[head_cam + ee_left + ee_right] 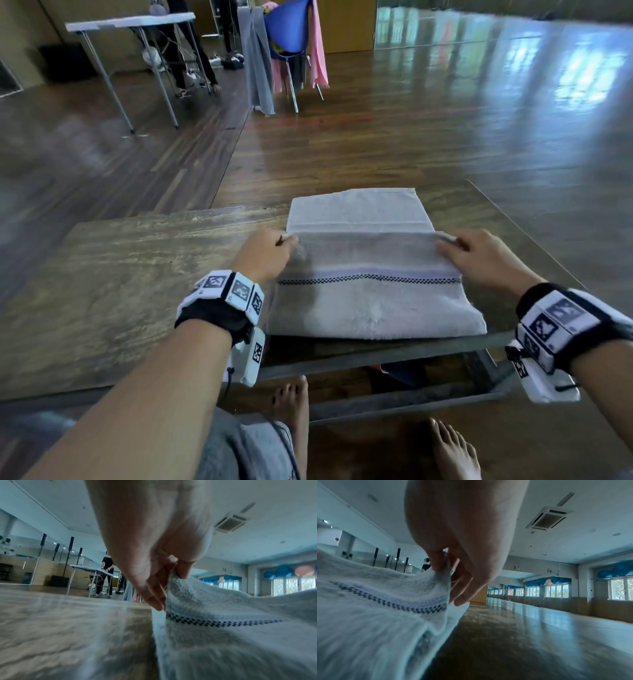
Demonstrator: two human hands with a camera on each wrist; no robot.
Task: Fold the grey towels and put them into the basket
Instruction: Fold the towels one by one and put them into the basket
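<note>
While the grey towel (373, 274) lies folded on the wooden desk (120, 291), its long axis runs side to side across the desk, with the checkered stripe (370, 280) running the same way and the doubled-over near edge facing the person. On the left, the left hand (265, 255) has its grip pinched on the top layer's far-left corner, thumb and fingers closed on the cloth, lifting it a bit off the layer below. The towel stretches rightward from that grip to the right hand (479, 255), which pinches the far-right corner the same way, so the whole top flap hangs between the two grips. A strip of the lower layer shows beyond the raised edge. The desk is worn wood on a metal frame. Around it is a big hall with glossy wood flooring, a white folding table (130, 22) back left, and a blue chair (291, 27) draped with grey and pink cloths.
</note>
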